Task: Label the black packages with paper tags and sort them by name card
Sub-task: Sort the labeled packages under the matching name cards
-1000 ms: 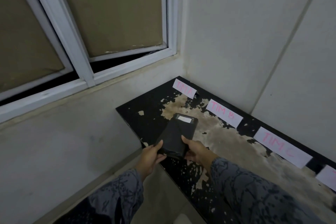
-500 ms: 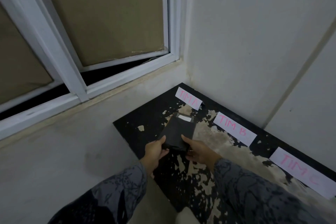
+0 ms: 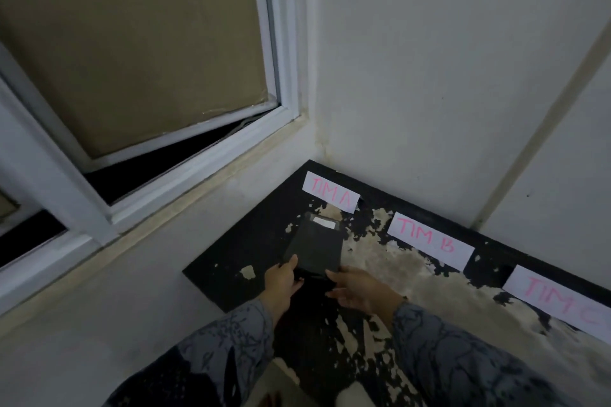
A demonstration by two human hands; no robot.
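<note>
A black package [image 3: 315,246] with a small white paper tag [image 3: 324,222] at its far end lies on the worn black tabletop [image 3: 238,251], just in front of the white name card "TIM A" [image 3: 330,195]. My left hand [image 3: 281,277] grips its near left corner. My right hand [image 3: 358,289] touches its near right corner, thumb on the edge. Cards "TIM B" [image 3: 429,239] and "TIM C" [image 3: 558,301] lie further right along the wall.
The table sits in a room corner, with white walls [image 3: 446,76] behind and to the right. A white-framed window [image 3: 185,155] backed with cardboard is at the left. The tabletop's paint is peeled in pale patches [image 3: 380,261].
Both hands have carried the package forward and lowered it from mid-air to the tabletop in front of the "TIM A" card. The camera moved closer to the corner.
</note>
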